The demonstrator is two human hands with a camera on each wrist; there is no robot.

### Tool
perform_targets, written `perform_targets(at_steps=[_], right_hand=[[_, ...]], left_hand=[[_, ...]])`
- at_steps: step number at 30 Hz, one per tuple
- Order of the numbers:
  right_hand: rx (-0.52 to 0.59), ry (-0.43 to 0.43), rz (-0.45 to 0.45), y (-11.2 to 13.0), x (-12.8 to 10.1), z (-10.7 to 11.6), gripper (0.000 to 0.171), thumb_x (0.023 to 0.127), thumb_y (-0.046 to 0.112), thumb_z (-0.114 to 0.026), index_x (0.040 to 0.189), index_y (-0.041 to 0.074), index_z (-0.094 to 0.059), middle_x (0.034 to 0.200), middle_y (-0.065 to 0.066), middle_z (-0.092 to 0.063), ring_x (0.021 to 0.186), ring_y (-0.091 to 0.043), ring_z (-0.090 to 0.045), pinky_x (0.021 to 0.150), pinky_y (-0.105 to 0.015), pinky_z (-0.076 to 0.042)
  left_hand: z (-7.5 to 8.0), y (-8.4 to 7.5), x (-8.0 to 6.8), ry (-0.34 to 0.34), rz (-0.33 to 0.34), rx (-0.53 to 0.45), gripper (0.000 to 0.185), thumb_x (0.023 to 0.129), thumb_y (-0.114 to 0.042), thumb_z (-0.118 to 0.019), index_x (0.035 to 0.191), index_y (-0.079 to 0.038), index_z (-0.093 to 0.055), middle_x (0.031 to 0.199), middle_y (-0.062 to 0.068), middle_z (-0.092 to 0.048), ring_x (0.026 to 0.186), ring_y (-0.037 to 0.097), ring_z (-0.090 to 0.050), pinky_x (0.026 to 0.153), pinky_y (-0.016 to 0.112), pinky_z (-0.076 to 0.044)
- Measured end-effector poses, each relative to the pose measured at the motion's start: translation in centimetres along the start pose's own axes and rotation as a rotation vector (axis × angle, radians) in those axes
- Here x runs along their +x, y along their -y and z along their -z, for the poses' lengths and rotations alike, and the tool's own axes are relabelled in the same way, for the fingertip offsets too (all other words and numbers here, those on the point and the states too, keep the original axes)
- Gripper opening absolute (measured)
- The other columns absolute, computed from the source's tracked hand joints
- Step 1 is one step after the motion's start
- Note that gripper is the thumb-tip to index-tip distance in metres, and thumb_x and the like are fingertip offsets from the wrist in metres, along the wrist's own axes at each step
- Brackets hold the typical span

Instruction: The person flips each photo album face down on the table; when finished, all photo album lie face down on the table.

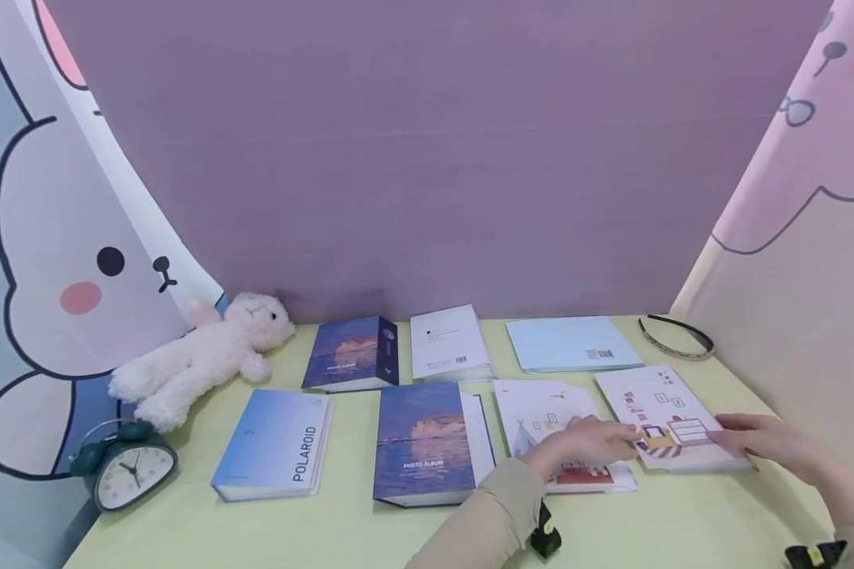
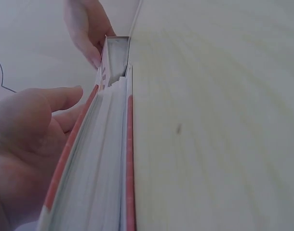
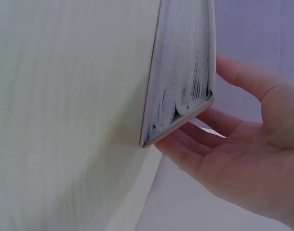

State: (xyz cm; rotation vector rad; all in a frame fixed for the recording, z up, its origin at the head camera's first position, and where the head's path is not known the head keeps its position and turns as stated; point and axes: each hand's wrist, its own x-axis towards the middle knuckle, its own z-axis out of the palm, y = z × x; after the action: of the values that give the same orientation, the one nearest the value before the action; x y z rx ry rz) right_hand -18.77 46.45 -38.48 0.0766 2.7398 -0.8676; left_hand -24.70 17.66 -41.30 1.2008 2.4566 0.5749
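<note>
At the far left of the pale green bench [image 1: 270, 529] stands a dark green alarm clock [image 1: 124, 466], with a white plush lamb [image 1: 202, 356] lying behind it. Next comes a blue album marked POLAROID [image 1: 276, 444], then two dark blue photo albums: one standing open at the back [image 1: 353, 353] and one flat at the front [image 1: 430, 442]. Behind them lies a white album [image 1: 447, 343] and, further right, a light blue album [image 1: 572, 343].

The left hand [image 1: 592, 442] rests on an illustrated album with a red band [image 1: 541, 411], its fingers [image 2: 65, 96] loosely extended and laid flat across the cover, gripping nothing. Just beside it lies a second illustrated album [image 1: 665, 411], the two touching or nearly so. The right hand [image 1: 772, 441] sits at this second album's right edge with its fingers [image 3: 219, 122] held out relaxed and wide against the cover by the corner; they curl round nothing. A thin dark headband [image 1: 676, 336] lies at the back right corner of the bench, well apart from both hands
</note>
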Motion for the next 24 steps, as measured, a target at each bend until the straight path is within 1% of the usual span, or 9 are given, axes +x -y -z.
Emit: perform_targets(at_steps=[2, 3, 7, 9, 12, 14, 16, 19, 24], right_hand=[[-0.033, -0.01, 0.013, 0.0, 0.0, 0.0, 0.069, 0.097, 0.035, -0.047, 0.134, -0.02, -0.031, 0.133, -0.041, -0.037, 0.115, -0.045, -0.046, 0.081, -0.038, -0.044], [-0.042, -0.014, 0.016, 0.0, -0.1, -0.1, 0.068, 0.097, 0.035, -0.047, 0.134, -0.02, -0.031, 0.134, -0.042, -0.036, 0.118, -0.051, -0.041, 0.081, -0.039, -0.043], [-0.066, -0.02, 0.031, -0.1, 0.0, -0.1, 0.067, 0.097, 0.035, -0.048, 0.134, -0.019, -0.032, 0.134, -0.043, -0.034, 0.118, -0.052, -0.039, 0.081, -0.04, -0.042], [-0.08, -0.022, 0.032, 0.0, 0.1, -0.1, 0.067, 0.097, 0.035, -0.048, 0.134, -0.018, -0.033, 0.134, -0.042, -0.035, 0.114, -0.042, -0.046, 0.081, -0.038, -0.042], [-0.082, -0.01, 0.042, 0.1, 0.4, 0.1, 0.067, 0.097, 0.034, -0.048, 0.133, -0.02, -0.033, 0.133, -0.043, -0.036, 0.11, -0.032, -0.049, 0.079, -0.033, -0.041], [-0.051, 0.013, 0.039, 0.0, 0.6, 0.2, 0.068, 0.097, 0.033, -0.048, 0.133, -0.022, -0.03, 0.133, -0.043, -0.035, 0.104, -0.014, -0.051, 0.078, -0.029, -0.044], [-0.004, 0.039, 0.038, -0.1, 0.7, 0.3, 0.069, 0.097, 0.031, -0.049, 0.132, -0.025, -0.026, 0.133, -0.044, -0.033, 0.099, -0.001, -0.05, 0.077, -0.024, -0.045], [0.052, 0.063, 0.022, -0.2, 0.7, 0.2, 0.071, 0.097, 0.029, -0.049, 0.133, -0.026, -0.023, 0.133, -0.044, -0.033, 0.086, 0.019, -0.04, 0.074, -0.016, -0.046], [0.088, 0.095, -0.003, 0.0, 0.9, 0.2, 0.073, 0.097, 0.03, -0.049, 0.133, -0.027, -0.02, 0.133, -0.044, -0.033, 0.084, 0.016, -0.042, 0.072, -0.018, -0.048]], left_hand=[[0.0, 0.0, 0.0, -0.002, 0.014, 0.019, 0.042, 0.098, -0.046, -0.039, 0.14, -0.041, -0.039, 0.15, -0.02, -0.028, 0.139, 0.009, -0.028, 0.112, 0.026, -0.021], [0.0, -0.1, 0.0, -0.002, 0.023, 0.022, 0.043, 0.098, -0.046, -0.039, 0.14, -0.04, -0.04, 0.152, -0.018, -0.026, 0.14, 0.01, -0.026, 0.113, 0.027, -0.021], [0.0, 0.0, 0.0, 0.005, 0.052, 0.039, 0.043, 0.097, -0.047, -0.039, 0.14, -0.04, -0.04, 0.154, -0.014, -0.022, 0.142, 0.012, -0.022, 0.114, 0.029, -0.019], [0.0, 0.0, 0.0, 0.009, 0.056, 0.048, 0.042, 0.098, -0.047, -0.038, 0.139, -0.041, -0.04, 0.154, -0.014, -0.021, 0.142, 0.012, -0.022, 0.114, 0.028, -0.02], [0.0, -0.1, 0.0, 0.007, 0.064, 0.066, 0.042, 0.098, -0.048, -0.038, 0.139, -0.042, -0.04, 0.154, -0.014, -0.021, 0.141, 0.01, -0.022, 0.113, 0.027, -0.021], [-0.1, -0.2, 0.0, 0.007, 0.075, 0.08, 0.042, 0.097, -0.049, -0.039, 0.138, -0.044, -0.039, 0.154, -0.015, -0.021, 0.141, 0.009, -0.023, 0.113, 0.026, -0.021], [-0.3, -0.3, 0.1, 0.009, 0.092, 0.093, 0.041, 0.097, -0.05, -0.039, 0.138, -0.047, -0.037, 0.153, -0.018, -0.021, 0.14, 0.006, -0.023, 0.113, 0.024, -0.02], [-0.5, -0.5, 0.3, 0.019, 0.108, 0.11, 0.04, 0.097, -0.051, -0.039, 0.137, -0.049, -0.035, 0.153, -0.021, -0.02, 0.139, 0.003, -0.023, 0.113, 0.023, -0.019], [-0.6, -0.6, 0.4, 0.026, 0.132, 0.133, 0.04, 0.097, -0.051, -0.038, 0.136, -0.052, -0.033, 0.152, -0.023, -0.018, 0.138, 0.0, -0.023, 0.113, 0.024, -0.017]])
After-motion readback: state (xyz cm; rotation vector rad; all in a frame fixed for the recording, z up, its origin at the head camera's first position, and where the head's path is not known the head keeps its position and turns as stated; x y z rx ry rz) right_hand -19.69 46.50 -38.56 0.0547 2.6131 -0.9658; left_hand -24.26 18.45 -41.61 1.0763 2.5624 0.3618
